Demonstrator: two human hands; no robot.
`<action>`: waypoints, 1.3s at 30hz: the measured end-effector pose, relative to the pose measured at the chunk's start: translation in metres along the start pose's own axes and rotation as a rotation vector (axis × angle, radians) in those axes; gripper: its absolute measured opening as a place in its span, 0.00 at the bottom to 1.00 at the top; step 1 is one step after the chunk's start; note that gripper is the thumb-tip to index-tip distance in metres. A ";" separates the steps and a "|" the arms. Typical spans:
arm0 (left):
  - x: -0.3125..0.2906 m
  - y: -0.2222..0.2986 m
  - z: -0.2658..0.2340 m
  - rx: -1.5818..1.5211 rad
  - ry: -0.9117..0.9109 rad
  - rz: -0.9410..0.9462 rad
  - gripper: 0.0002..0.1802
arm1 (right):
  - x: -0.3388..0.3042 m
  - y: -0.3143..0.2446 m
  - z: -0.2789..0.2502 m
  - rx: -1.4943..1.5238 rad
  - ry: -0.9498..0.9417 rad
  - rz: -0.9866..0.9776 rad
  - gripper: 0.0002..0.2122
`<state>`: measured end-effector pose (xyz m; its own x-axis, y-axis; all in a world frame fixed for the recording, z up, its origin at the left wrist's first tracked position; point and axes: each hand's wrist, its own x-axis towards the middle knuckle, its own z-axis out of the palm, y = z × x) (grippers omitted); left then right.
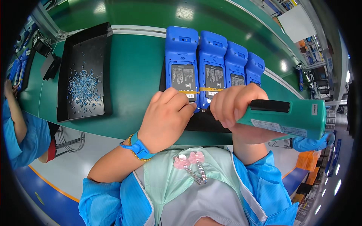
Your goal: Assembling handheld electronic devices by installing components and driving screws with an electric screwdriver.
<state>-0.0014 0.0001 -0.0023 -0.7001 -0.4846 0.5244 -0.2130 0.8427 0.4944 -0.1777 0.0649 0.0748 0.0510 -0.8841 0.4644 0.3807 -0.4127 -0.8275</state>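
Several blue handheld devices lie in a row on a black mat, each with a dark battery in its open back. Yellow tape strips cross the lower ends of the two leftmost ones. My left hand rests at the lower end of the leftmost device, thumb and forefinger pinched together; what they hold is too small to make out. In my right hand is a green electric screwdriver, held level. Its tip points left, close to my left fingertips and the lower end of the second device.
To the left, a black tray holds a heap of small blue-and-silver screws on the green table. Past a metal rail lies a green belt-like surface. A co-worker's arm shows at far left, a blue sleeve at right.
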 end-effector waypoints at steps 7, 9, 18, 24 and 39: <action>0.000 0.001 -0.001 0.010 -0.019 -0.011 0.12 | 0.000 0.000 0.001 -0.050 0.013 0.001 0.16; 0.000 0.001 -0.001 0.009 -0.019 -0.012 0.12 | 0.000 0.000 0.001 -0.043 0.019 -0.003 0.16; 0.001 0.000 -0.001 0.014 -0.030 -0.011 0.12 | -0.002 0.001 -0.002 -0.012 0.016 0.013 0.16; 0.001 0.000 -0.001 0.001 -0.029 -0.015 0.12 | -0.003 0.002 -0.004 0.005 0.019 0.015 0.16; 0.002 0.000 -0.002 -0.016 -0.012 -0.011 0.12 | -0.007 -0.002 -0.001 -0.112 0.015 -0.007 0.26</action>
<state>-0.0017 -0.0016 -0.0003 -0.7057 -0.4910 0.5108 -0.2097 0.8334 0.5113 -0.1797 0.0717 0.0731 0.0345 -0.8840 0.4662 0.2759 -0.4399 -0.8546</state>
